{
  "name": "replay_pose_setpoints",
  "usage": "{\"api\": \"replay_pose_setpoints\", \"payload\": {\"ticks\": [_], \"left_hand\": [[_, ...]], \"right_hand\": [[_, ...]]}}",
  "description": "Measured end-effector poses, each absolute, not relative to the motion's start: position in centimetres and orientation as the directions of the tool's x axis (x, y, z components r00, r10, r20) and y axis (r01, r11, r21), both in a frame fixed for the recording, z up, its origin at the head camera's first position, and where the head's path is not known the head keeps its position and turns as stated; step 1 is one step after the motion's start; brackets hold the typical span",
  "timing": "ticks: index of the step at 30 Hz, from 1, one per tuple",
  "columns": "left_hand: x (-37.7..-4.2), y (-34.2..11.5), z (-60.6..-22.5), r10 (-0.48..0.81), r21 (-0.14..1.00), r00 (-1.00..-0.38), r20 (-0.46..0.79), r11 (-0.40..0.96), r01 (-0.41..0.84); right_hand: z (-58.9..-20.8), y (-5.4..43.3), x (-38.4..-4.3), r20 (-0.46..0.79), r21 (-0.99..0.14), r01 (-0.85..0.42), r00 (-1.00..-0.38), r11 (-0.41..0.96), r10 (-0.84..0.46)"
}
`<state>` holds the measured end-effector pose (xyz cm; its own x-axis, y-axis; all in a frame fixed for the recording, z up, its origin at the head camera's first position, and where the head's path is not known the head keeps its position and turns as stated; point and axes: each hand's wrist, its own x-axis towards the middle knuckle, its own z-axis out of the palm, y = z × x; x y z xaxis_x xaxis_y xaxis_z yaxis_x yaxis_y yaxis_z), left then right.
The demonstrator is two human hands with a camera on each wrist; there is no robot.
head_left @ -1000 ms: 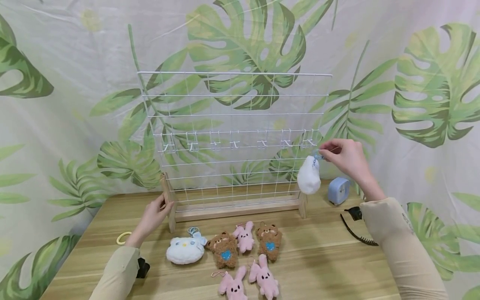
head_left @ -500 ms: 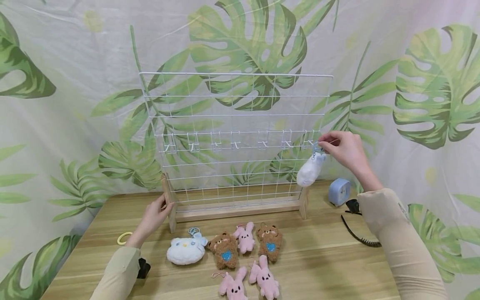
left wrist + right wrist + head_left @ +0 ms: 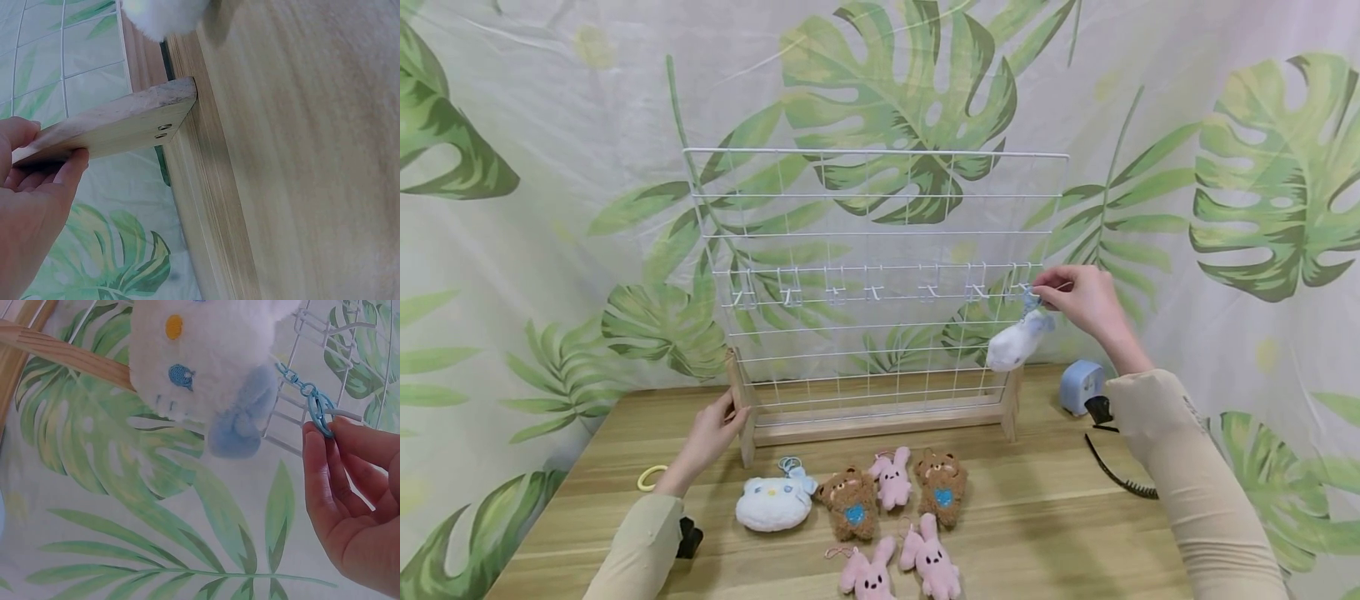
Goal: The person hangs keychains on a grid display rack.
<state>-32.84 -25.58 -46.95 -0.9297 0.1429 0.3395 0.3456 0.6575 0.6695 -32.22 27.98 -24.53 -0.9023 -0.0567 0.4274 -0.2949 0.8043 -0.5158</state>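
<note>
My right hand (image 3: 1086, 304) pinches the blue key ring (image 3: 320, 414) of a white plush keychain (image 3: 1017, 343) with a blue bow (image 3: 240, 422). The plush hangs tilted below the fingers, in front of the rack's right end. In the right wrist view the ring overlaps the end white hook (image 3: 344, 414); whether the hook passes through it, I cannot tell. My left hand (image 3: 711, 429) grips the wooden side post (image 3: 119, 122) of the white wire grid rack (image 3: 876, 152), thumb on one face and fingers on the other.
Before the rack lie another white plush (image 3: 775, 502), brown bears (image 3: 853, 504) (image 3: 943, 487) and several pink rabbits (image 3: 893, 479). A blue clock (image 3: 1081, 386) and a black coiled cord (image 3: 1120, 471) are at right, a yellow ring (image 3: 650, 477) at left. Several white hooks (image 3: 931, 286) line the grid.
My right hand has risen slightly and shifted left to the end hook. The plush has swung and turned, its bow now showing. The left hand keeps its grip on the post.
</note>
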Motion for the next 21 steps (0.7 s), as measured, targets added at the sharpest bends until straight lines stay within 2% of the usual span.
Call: {"api": "replay_pose_setpoints", "payload": {"ticks": [21], "left_hand": [[-32.8, -25.7, -46.9, 0.142, 0.691, -0.936, 0.322, 0.641, 0.335]], "right_hand": [[-25.3, 27.9, -33.2, 0.432, -0.534, -0.281, -0.902, 0.797, -0.029]]}}
